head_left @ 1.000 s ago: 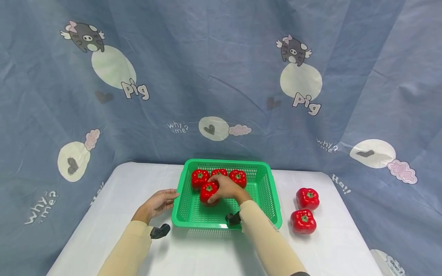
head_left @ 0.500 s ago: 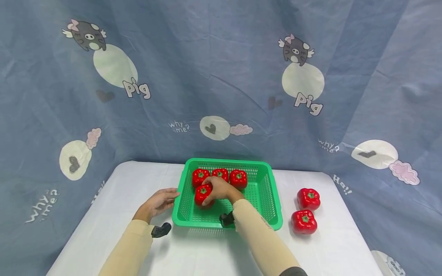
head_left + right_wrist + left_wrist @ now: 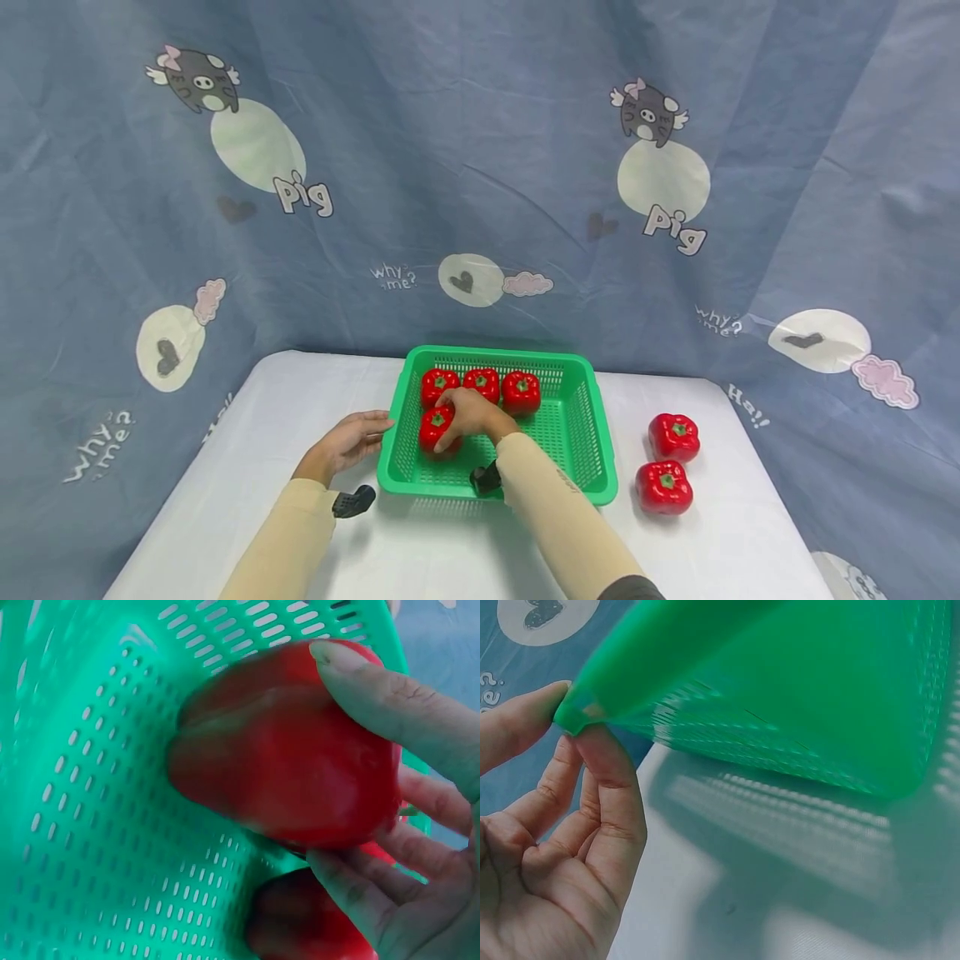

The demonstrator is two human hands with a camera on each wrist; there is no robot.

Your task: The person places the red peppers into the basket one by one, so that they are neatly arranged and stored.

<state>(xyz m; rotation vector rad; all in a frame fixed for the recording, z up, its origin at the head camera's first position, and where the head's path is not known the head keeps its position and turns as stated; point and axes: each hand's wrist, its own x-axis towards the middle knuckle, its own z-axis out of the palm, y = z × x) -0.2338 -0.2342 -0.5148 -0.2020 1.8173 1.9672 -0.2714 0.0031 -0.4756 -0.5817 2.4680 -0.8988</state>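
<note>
My right hand [image 3: 471, 417] grips a red bell pepper [image 3: 435, 429] at the front left inside a green plastic basket [image 3: 597, 417]. In the right wrist view the thumb lies along one side of that pepper [image 3: 292, 757] and the fingers hold the other. Whether its base touches the basket floor I cannot tell. My left hand [image 3: 348, 446] is at the basket's left side; the left wrist view has its thumb and index finger pinching the rim [image 3: 622, 675]. Behind the held pepper, three more peppers, including one at the right [image 3: 521, 393], line the basket's back.
Two more red bell peppers, a rear one [image 3: 673, 437] and a front one [image 3: 664, 487], sit on the white table [image 3: 720, 542] right of the basket. A blue patterned curtain [image 3: 375, 167] hangs directly behind the table.
My right hand has carried the pepper leftward and slightly toward me inside the basket. The left hand keeps its place at the rim.
</note>
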